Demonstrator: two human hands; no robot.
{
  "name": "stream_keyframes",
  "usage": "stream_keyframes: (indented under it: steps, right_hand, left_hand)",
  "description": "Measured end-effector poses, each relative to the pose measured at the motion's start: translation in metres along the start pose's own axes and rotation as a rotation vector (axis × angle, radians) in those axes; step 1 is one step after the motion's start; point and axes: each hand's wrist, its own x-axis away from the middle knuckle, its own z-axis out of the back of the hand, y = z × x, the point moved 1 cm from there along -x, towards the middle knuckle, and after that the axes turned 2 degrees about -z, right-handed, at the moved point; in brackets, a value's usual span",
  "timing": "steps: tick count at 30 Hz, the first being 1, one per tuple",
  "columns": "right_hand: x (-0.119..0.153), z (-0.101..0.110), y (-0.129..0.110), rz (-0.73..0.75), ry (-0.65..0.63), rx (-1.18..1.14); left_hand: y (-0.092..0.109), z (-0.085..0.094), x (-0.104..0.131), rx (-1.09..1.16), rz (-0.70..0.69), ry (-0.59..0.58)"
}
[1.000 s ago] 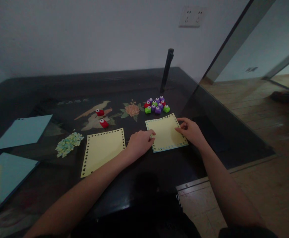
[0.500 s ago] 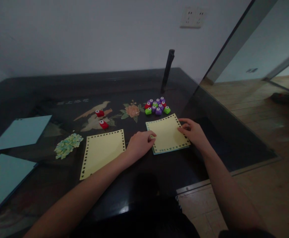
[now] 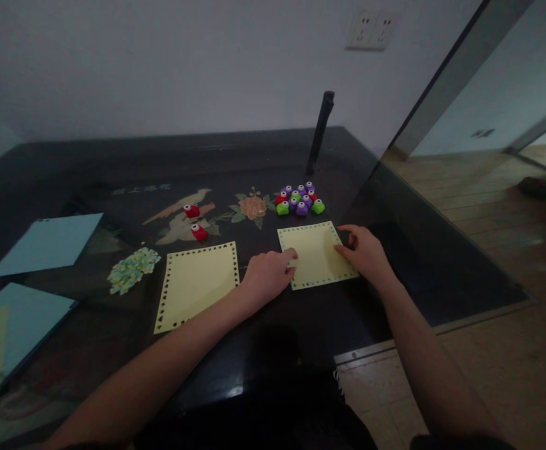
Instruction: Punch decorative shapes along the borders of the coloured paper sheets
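A square yellow sheet of paper with small holes punched along its borders lies on the dark table in front of me. Blue shows through those holes, from a blue sheet beneath it. My left hand pinches the left edge, fingers curled. On the opposite side, my right hand grips the right edge between thumb and fingers. Left of my left hand rests another yellow sheet, its punched holes showing dark; my forearm covers its lower corner.
Several red, green and purple craft punches cluster behind the papers. Two more red punches sit farther left, near a pile of paper bits. Blue sheets lie at the left. A black post rises at the back.
The yellow sheet between my hands has lined up over the blue one, whose lower edge stuck out before. Both hands stay at its sides. The view has shifted slightly.
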Motion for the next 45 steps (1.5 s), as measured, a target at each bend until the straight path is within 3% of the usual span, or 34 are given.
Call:
stream_keyframes:
  steps: [4, 7, 9, 13, 16, 19, 23, 30, 38, 45]
  right_hand:
    - [0.000, 0.005, -0.004, 0.031, 0.019, -0.026]
    - [0.001, 0.007, -0.007, 0.041, 0.024, -0.073]
    - [0.001, 0.008, -0.009, 0.035, 0.023, -0.125]
    - [0.004, 0.008, -0.020, 0.038, -0.005, -0.169]
    - [0.007, 0.005, -0.033, 0.077, -0.060, -0.163]
    - [0.011, -0.003, -0.050, 0.131, -0.119, -0.157]
    - [0.016, -0.020, -0.080, 0.254, -0.224, -0.155]
    - [0.010, -0.061, -0.129, 0.490, -0.470, -0.006]
    - [-0.006, -0.114, -0.163, 0.680, -0.367, 0.293]
    - [-0.003, -0.123, -0.163, 0.739, -0.302, 0.376]
  left_hand:
    - [0.001, 0.017, 0.004, 0.000, -0.045, 0.075]
    - [-0.015, 0.040, 0.011, 0.030, -0.068, 0.209]
    - [-0.039, 0.055, 0.018, 0.056, -0.030, 0.296]
    - [-0.108, 0.074, 0.041, 0.104, 0.133, 0.472]
    - [-0.152, 0.076, 0.061, 0.096, 0.252, 0.546]
    - [-0.173, 0.071, 0.075, 0.092, 0.293, 0.572]
    - [-0.174, 0.063, 0.078, 0.083, 0.281, 0.558]
    - [-0.167, 0.063, 0.079, -0.065, 0.214, 0.404]
    - [-0.164, 0.070, 0.094, -0.263, 0.189, 0.117]
    - [-0.160, 0.072, 0.096, -0.276, 0.208, 0.084]
